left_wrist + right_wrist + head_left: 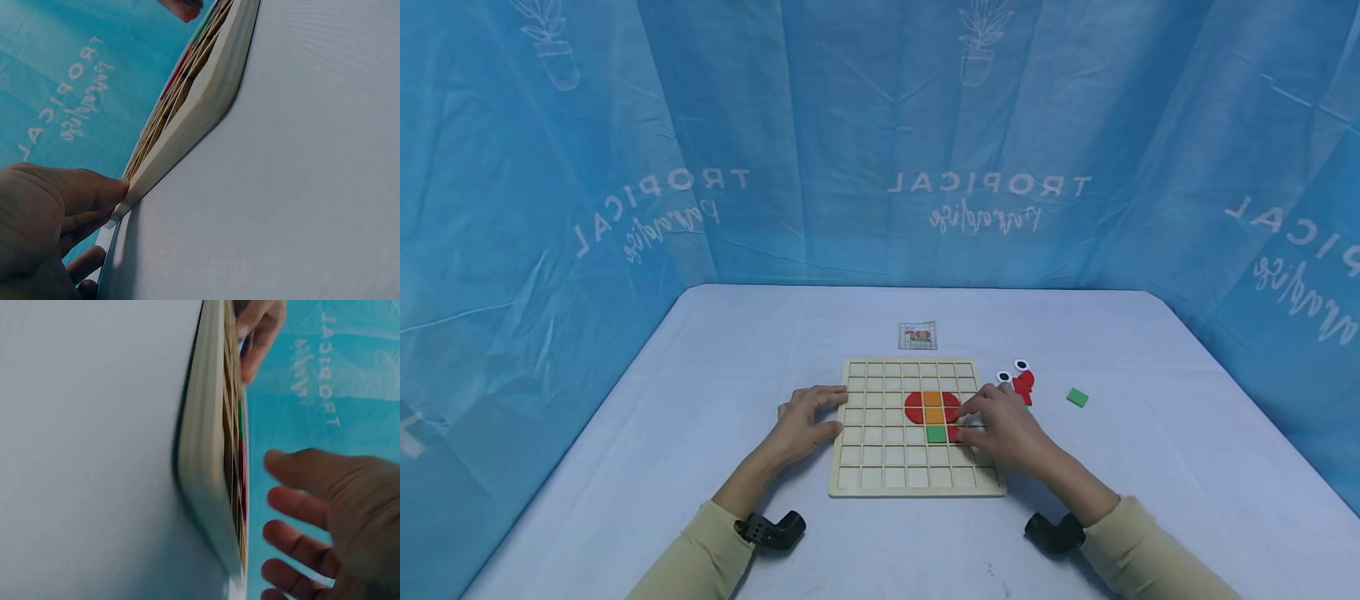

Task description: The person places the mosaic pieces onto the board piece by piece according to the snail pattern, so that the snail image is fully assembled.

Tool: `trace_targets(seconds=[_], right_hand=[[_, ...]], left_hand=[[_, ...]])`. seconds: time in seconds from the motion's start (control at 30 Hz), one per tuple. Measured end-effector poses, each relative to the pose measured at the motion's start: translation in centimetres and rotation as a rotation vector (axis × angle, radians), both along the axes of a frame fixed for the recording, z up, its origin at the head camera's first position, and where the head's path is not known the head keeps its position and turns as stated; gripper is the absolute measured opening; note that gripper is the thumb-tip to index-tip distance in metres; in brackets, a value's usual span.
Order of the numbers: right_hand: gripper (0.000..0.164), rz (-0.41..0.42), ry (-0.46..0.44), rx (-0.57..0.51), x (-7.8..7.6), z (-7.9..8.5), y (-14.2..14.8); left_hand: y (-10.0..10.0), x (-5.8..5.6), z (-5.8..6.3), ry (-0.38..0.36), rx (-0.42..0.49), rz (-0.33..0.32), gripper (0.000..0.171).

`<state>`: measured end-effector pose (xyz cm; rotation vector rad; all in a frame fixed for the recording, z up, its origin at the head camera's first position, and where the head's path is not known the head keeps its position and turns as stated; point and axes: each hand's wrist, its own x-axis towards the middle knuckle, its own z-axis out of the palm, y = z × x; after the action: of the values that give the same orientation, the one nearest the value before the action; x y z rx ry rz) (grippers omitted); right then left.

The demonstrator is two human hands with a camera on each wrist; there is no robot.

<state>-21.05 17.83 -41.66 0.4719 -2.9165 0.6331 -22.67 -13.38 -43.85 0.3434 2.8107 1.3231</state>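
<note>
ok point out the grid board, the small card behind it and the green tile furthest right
Grid board (917,492): head view, on its near rim
Small card (918,336): head view, on its printed middle
Green tile (1078,397): head view, middle of its top

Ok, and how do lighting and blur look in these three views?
Head view: bright, soft shadows on the white tablecloth, grid lines on the board clear, the card's print too small to read; left wrist view: dimmer, left hand darkened, shadow below the board; right wrist view: also dim, board's edge soft, right hand shaded.
</note>
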Motion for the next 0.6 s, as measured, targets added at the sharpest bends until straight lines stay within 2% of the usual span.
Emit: trace_targets(seconds=[0.6], right_hand=[[0.033,-0.183,0.030,-0.015,-1.8,1.5,7.3]], left_hand=[[0.0,0.0,0.0,0.001,0.005,-0.004,0.043]])
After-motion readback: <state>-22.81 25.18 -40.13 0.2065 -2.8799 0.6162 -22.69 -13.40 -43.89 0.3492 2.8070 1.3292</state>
